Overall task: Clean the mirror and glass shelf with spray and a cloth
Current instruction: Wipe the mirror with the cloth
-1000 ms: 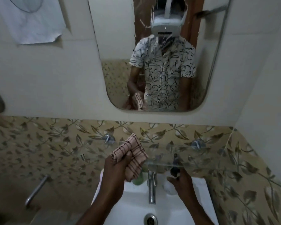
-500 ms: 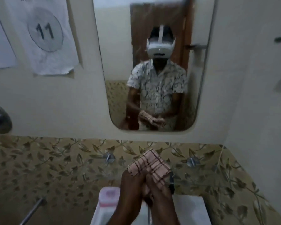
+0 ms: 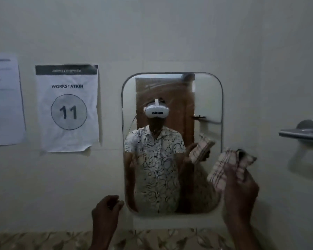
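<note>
A rounded rectangular mirror (image 3: pixel 208 98) hangs on the pale wall and shows streaks across its upper half. My right hand (image 3: pixel 239 188) holds a folded pink checked cloth (image 3: pixel 224 166) raised just off the mirror's lower right edge. My left hand (image 3: pixel 107 210) hovers at the mirror's lower left corner with fingers loosely curled and nothing in it. The glass shelf and the spray bottle are out of view.
A paper sign reading "WORKSTATION 11" (image 3: pixel 68 109) and another sheet (image 3: pixel 5 101) are taped left of the mirror. A metal towel holder (image 3: pixel 302 132) juts from the right wall. Leaf-patterned tiles (image 3: pixel 43 240) run along the bottom.
The view has tilted up from the sink and shelf to the mirror. The cloth went from my left hand, through both hands, into my right hand, which rose to the mirror's right side.
</note>
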The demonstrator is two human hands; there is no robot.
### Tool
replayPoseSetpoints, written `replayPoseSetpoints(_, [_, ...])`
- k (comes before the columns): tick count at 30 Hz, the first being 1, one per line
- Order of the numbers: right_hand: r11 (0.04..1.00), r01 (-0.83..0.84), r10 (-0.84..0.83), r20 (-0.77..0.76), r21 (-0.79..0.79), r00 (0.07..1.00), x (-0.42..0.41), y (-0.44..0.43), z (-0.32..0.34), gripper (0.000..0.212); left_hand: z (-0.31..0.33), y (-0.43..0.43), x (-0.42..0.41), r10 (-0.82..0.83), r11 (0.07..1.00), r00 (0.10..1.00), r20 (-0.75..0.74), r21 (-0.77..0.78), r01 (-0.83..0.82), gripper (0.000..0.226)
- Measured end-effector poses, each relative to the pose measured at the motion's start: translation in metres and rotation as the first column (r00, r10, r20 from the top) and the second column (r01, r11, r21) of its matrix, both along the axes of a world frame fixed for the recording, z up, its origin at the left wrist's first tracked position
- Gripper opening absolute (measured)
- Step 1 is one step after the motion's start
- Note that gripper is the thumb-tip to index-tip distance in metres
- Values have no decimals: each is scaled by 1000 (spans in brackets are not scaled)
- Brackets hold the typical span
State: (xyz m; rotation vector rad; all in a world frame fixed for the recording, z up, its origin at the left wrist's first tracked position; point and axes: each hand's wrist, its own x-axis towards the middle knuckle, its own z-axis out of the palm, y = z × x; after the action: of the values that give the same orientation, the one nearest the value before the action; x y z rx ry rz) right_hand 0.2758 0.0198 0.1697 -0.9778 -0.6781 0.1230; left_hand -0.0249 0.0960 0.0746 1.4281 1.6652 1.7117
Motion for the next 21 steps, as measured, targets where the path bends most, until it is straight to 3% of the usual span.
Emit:
replayPoseSetpoints(1, [998, 37, -37, -2, 59, 999, 4, 3, 27, 21, 0, 5, 0, -9, 1000, 999, -44, -9, 9, 16])
replayPoseSetpoints(4, [957, 264, -283, 180, 122, 942, 17, 22, 99, 27, -4, 12, 11, -49, 999, 995, -89, -25, 46, 22])
replayPoseSetpoints(8, [944, 312, -331, 360, 112, 872, 18, 49, 164, 44, -5, 19, 17, -76, 997, 997, 15, 12, 75, 25])
replayPoseSetpoints(14, [918, 372, -394, 437, 140, 808, 9, 80, 190, 57, -4, 27, 12, 11, 997, 995, -103, 80, -3, 21])
replayPoseSetpoints(18, [892, 451, -383, 524, -3, 761, -1, 106, 203, 59, -4, 42, 13, 58, 998, 993, -107, -17, -60, 52])
replayPoseSetpoints(21, [847, 529, -420, 543, -53, 727, -24, 124, 205, 63, -11, 46, 13, 16, 999, 986, -169, 37, -10, 55])
